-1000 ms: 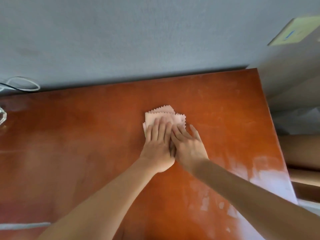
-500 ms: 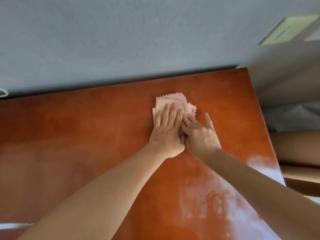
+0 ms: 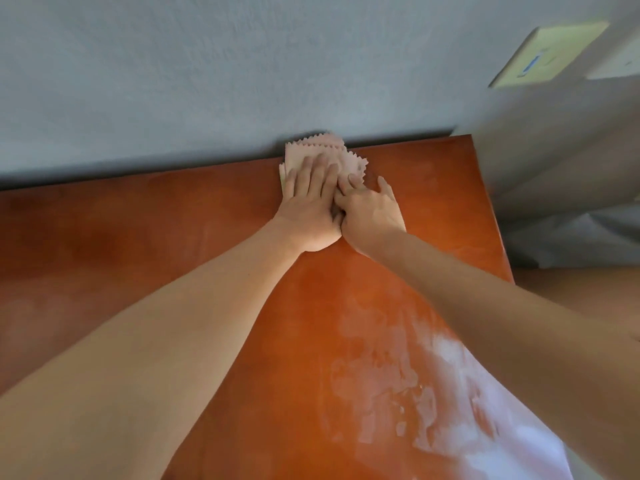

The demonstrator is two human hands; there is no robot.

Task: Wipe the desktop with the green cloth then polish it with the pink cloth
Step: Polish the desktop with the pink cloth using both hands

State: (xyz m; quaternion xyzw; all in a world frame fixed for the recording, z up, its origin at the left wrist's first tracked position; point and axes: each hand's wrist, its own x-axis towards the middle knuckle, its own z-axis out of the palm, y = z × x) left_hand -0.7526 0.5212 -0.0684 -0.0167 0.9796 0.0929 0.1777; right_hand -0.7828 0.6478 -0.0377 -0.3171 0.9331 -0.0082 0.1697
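Hands (image 3: 341, 209) flat on pink cloth (image 3: 323, 155)

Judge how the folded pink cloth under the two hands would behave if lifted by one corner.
The pink cloth is thin and layered with zigzag edges, so it would probably droop and unfold. It looks light. Pressed flat by the left hand and right hand, it likely slides easily on the glossy desktop.

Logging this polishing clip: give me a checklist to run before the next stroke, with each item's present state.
1. Pink cloth in use, not green: ok.
2. Left hand flat on the cloth: ok.
3. Right hand also pressing it: ok.
4. Cloth fully on the desktop: not ok, its far edge overhangs by the wall.
5. Whitish patches near right are residue: cannot tell.
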